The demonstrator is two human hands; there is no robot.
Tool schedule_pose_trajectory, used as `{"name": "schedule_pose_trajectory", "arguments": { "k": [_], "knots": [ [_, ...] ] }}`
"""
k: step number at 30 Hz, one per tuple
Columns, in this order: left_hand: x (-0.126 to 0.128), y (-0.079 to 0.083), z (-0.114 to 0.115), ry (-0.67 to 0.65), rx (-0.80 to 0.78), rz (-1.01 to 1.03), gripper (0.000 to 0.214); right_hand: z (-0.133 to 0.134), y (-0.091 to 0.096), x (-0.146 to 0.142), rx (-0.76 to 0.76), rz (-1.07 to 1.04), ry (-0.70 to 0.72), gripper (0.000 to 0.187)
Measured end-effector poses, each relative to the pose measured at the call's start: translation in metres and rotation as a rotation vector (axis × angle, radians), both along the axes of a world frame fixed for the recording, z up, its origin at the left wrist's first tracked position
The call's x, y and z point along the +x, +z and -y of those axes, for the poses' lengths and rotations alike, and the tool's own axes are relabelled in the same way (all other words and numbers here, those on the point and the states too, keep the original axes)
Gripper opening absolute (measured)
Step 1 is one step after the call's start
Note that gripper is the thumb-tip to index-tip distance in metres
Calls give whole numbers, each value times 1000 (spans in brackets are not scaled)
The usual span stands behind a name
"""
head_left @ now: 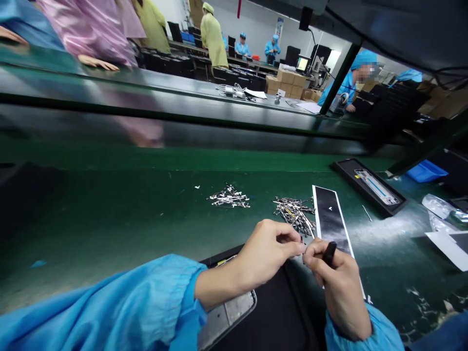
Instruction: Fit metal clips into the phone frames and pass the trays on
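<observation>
My left hand (261, 253) is closed, thumb and fingertips pinched on something too small to name. Its fingertips nearly meet those of my right hand (338, 280), which grips a slim tool with a black end (329, 253); the rest of that tool is hidden in the fingers. Just beyond the fingertips lies a heap of thin dark and silvery strips (294, 212). A grey metal phone frame (234, 312) rests in a black foam tray (272, 312) below my left wrist, partly covered by the arm.
A smaller heap of strips (230, 196) lies further left. Right of the heaps are a white-edged black sheet (331, 214) and another black tray (349, 183) holding a phone frame (378, 187). A raised metal shelf (175, 105) runs behind; co-workers stand beyond it.
</observation>
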State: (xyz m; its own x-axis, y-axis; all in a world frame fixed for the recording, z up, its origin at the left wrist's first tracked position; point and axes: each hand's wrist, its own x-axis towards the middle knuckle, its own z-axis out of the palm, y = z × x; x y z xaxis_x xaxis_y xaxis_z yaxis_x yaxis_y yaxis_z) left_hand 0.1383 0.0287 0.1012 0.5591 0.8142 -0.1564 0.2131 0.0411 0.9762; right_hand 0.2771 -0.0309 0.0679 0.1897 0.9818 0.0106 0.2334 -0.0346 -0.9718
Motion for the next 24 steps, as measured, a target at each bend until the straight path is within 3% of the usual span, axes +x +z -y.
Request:
{"name": "schedule_pose_trajectory", "arguments": {
  "k": [5, 10, 19, 24],
  "knots": [
    [-5, 7, 4, 44, -197, 137, 9, 6, -1, 0, -36, -109, -21, 21],
    [-7, 11, 8, 90, -349, 235, 6, 13, 2, -2, -87, -209, 52, 16],
    [-10, 12, 11, 106, -392, 252, 9, 21, 11, -5, -121, -208, 91, 16],
    [-11, 10, 16, 92, -272, 186, 11, 20, 10, -8, -97, -154, 70, 16]
  ]
}}
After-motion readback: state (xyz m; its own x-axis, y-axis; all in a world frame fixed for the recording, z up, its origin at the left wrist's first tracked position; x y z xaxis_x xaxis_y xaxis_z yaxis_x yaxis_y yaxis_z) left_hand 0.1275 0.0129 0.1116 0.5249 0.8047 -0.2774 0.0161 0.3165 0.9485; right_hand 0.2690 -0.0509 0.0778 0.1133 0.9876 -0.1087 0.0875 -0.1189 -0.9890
